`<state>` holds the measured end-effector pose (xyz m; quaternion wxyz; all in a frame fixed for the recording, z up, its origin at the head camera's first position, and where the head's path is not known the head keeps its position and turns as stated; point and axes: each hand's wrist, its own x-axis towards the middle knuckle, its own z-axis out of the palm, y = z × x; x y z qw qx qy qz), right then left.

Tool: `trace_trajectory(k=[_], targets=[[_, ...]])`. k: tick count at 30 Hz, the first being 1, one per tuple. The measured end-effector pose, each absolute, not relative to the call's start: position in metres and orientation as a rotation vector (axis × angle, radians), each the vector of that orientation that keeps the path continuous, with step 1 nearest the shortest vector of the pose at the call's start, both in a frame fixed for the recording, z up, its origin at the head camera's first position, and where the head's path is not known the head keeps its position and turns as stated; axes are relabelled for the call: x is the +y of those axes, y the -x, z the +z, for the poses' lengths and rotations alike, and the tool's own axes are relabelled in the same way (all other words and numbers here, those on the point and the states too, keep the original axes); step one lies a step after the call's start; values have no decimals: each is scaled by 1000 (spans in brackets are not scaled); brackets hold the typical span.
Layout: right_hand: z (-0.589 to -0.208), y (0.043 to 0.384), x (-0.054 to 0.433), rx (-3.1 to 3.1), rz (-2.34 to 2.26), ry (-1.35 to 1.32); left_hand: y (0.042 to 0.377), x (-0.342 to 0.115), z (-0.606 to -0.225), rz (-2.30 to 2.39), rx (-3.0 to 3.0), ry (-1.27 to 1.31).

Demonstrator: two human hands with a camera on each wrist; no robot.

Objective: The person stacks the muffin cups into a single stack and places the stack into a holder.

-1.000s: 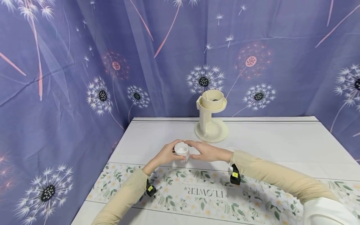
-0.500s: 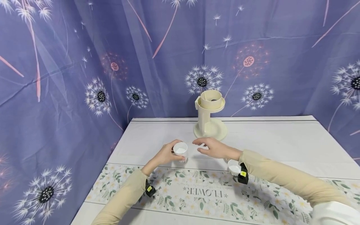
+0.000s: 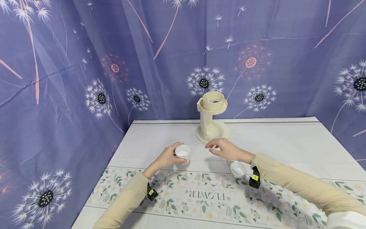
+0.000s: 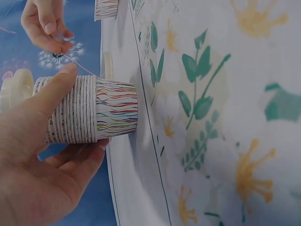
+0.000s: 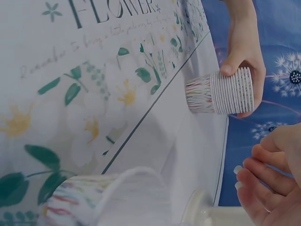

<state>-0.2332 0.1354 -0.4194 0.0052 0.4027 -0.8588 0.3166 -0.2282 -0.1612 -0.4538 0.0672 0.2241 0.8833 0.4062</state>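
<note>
My left hand (image 3: 166,157) grips a stack of paper cups (image 4: 77,110) with wavy coloured stripes, thumb on one side and fingers on the other. In the head view, the stack's white open mouth faces up; its base is on or just above the white cloth. My right hand (image 3: 226,149) is to the right of the stack, fingers loosely bent and holding nothing. Just below that hand, a single paper cup (image 3: 238,170) stands on the cloth, mouth up. Its striped side shows blurred in the right wrist view.
Behind the right hand stands a cream holder (image 3: 206,122) with a round base, a post and a ring bearing a cylinder (image 3: 213,101). A floral band (image 3: 211,194) crosses the tablecloth. A purple curtain (image 3: 160,63) hangs at the back and left.
My right hand has left the cup stack and moved right. The single cup, mostly covered by the right wrist before, now shows. The left hand keeps its hold with little movement.
</note>
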Motion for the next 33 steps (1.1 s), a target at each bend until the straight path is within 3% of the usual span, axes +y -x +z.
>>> trace_trajectory(k=[33], targets=[[-450, 229, 200, -2764, 903, -842, 228, -160, -454, 1239, 2655, -628]])
